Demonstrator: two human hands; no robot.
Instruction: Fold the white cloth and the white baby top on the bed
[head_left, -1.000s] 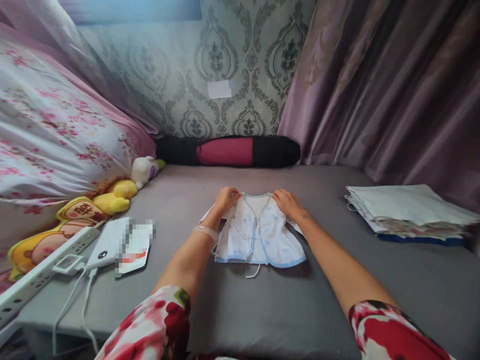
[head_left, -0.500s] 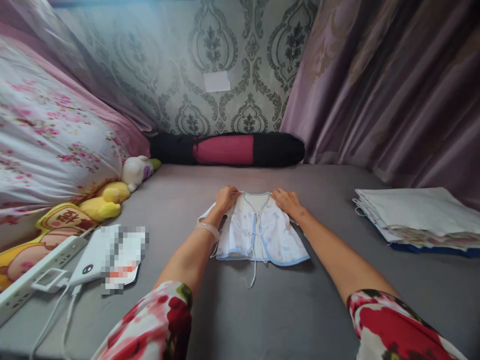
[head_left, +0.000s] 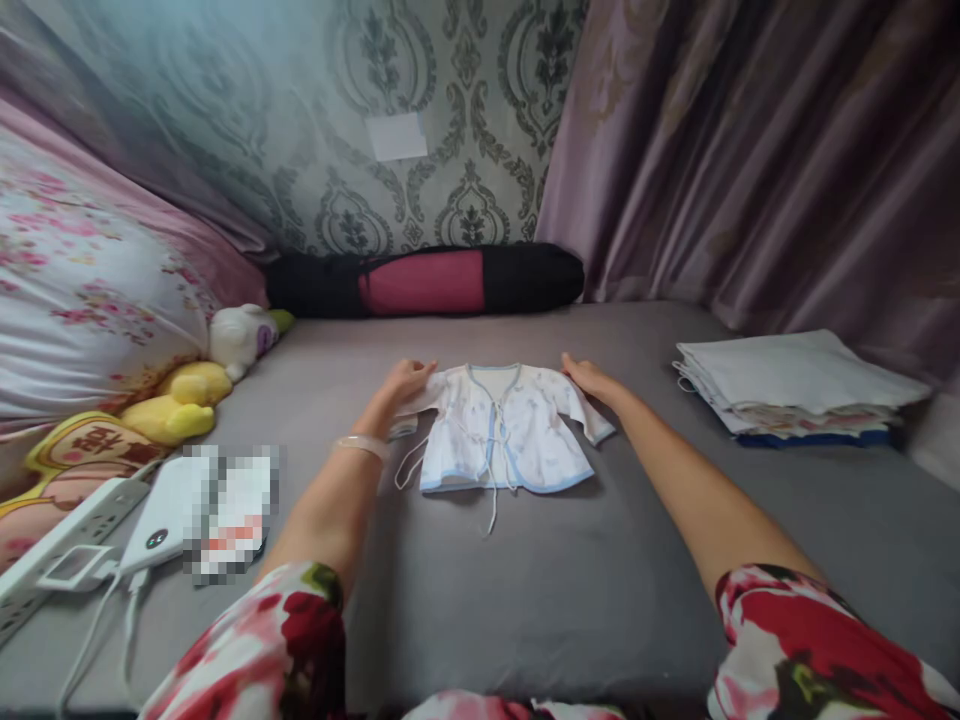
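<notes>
A small white baby shirt (head_left: 517, 425) with pale blue trim and tie strings lies front up on the grey bed sheet, its sleeves spread to both sides. My left hand (head_left: 407, 380) is closed at the upper edge of the sleeve on the left; its fingertips are partly hidden. At the shoulder end of the other sleeve, my right hand (head_left: 591, 380) touches the cloth with its fingers apart, one fingertip sticking up. Loose strings (head_left: 491, 500) trail below the hem and beside the left sleeve.
A stack of folded cloths (head_left: 795, 385) lies at the right. On the left are a power strip (head_left: 82, 530), a white power bank (head_left: 169, 515) with cables, a blurred-out item (head_left: 236, 520) and plush toys (head_left: 180, 400). A long black and red bag (head_left: 424, 282) lies along the wall.
Both hands have moved outward from the shirt's neckline along its shoulders. The sleeves now show spread out at the sides. The view has shifted slightly.
</notes>
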